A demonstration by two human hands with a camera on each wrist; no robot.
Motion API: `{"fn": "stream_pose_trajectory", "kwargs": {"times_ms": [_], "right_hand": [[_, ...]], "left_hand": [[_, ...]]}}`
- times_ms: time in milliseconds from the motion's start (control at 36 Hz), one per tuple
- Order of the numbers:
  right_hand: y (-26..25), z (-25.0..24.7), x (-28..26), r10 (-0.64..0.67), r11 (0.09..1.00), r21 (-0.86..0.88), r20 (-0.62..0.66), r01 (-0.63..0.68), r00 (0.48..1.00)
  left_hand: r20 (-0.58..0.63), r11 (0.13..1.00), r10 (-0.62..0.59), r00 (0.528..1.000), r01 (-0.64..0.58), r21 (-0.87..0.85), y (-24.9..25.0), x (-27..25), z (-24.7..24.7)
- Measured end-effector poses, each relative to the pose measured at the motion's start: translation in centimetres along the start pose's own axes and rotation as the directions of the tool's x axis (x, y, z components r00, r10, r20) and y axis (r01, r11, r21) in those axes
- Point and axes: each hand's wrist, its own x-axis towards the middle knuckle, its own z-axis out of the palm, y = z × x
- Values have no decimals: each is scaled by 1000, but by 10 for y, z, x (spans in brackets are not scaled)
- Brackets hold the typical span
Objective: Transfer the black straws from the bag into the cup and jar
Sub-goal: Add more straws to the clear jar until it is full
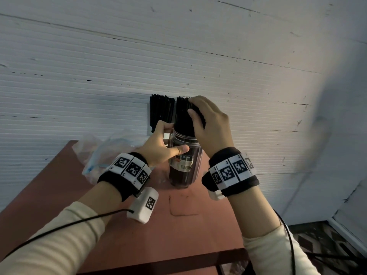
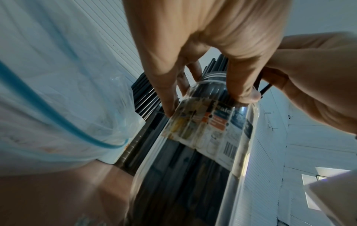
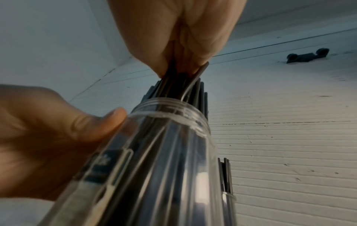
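A clear labelled jar (image 1: 185,165) stands on the reddish table (image 1: 139,225), packed with black straws (image 1: 182,118) that rise above its mouth. My left hand (image 1: 169,139) grips the jar's shoulder, thumb in front and fingers behind, as the left wrist view shows on the jar (image 2: 204,137). My right hand (image 1: 195,108) comes down from above and pinches the tops of these straws (image 3: 173,85); one straw (image 3: 195,79) bends out beside the fingers. A second bundle of straws (image 1: 160,110) stands just behind and left, in a clear cup (image 3: 228,197) that is mostly hidden.
A crumpled clear plastic bag (image 1: 103,153) with a blue strip lies on the table left of the jar, against my left wrist. A white ribbed wall (image 1: 198,56) stands right behind the jar. The table's front edge (image 1: 168,259) is near me.
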Motion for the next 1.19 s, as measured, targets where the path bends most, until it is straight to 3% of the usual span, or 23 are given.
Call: {"fn": "stream_pose_trajectory", "kwargs": {"times_ms": [278, 472, 667, 1083, 1194], "right_hand": [[0, 7, -13, -58, 990, -126, 16, 60, 998], [-1, -10, -5, -56, 976, -200, 138, 83, 989], [17, -16, -21, -37, 999, 14, 94, 36, 995], [18, -3, -23, -67, 998, -12, 31, 67, 997], [17, -8, -22, -65, 998, -14, 77, 66, 995]], "left_hand": [[16, 1000, -2, 1000, 2, -9, 2, -3, 0], [-6, 1000, 8, 1000, -8, 7, 1, -1, 1], [10, 1000, -7, 1000, 7, 2, -2, 1, 0], [21, 1000, 22, 1000, -22, -11, -3, 3, -1], [24, 999, 12, 1000, -11, -44, -1, 4, -2]]}}
